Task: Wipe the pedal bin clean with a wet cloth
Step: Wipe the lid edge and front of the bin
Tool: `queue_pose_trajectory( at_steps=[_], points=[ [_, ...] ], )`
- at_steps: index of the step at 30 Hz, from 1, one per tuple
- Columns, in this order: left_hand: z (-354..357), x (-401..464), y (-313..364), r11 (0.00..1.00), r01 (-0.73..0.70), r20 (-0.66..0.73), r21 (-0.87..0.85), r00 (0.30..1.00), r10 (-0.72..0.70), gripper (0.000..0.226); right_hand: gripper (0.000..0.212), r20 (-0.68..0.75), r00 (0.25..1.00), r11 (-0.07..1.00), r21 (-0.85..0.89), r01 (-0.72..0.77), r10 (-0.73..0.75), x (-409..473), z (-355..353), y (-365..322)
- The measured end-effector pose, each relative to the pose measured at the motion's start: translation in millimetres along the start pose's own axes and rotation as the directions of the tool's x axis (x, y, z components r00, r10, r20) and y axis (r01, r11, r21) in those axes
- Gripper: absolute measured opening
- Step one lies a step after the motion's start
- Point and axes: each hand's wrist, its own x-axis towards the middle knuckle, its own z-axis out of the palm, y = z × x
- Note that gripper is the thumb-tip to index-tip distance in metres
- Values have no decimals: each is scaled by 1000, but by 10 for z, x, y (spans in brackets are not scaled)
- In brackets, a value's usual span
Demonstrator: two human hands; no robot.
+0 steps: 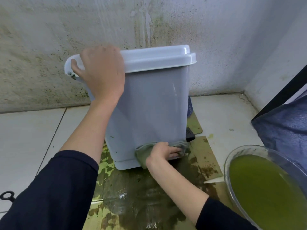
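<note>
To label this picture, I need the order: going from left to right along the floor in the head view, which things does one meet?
Black ring → pedal bin → black pedal → bowl of green water → blue fabric.

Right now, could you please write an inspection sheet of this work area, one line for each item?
Surface: white tiled floor, wet with green-brown stains under the bin.
Job's things: grey pedal bin, lid shut, tilted; wet cloth at its lower edge; black pedal.
Clutter: bowl of green water; black ring on the floor.
Hands: left hand grips the lid's end; right hand presses the cloth on the bin.
Cables: nothing seen.
Surroundings: stained wall; blue fabric at right.
</note>
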Motion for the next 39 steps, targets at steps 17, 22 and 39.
queue_pose_trajectory(
  at_steps=[17,22,39],
  points=[
    [-63,8,-47,998,-29,-5,-49,1000,29,45,57,31,948,949,-6,316,-316,-98,-73,-197],
    [-168,139,-179,970,-11,99,-244,994,36,37,59,299,419,408,-102,907,-857,-288,258,-379],
    [-365,438,-491,663,391,570,-638,819,66,84,69,685,-636,-890,-41,455,-357,-67,579,-387]
  ],
)
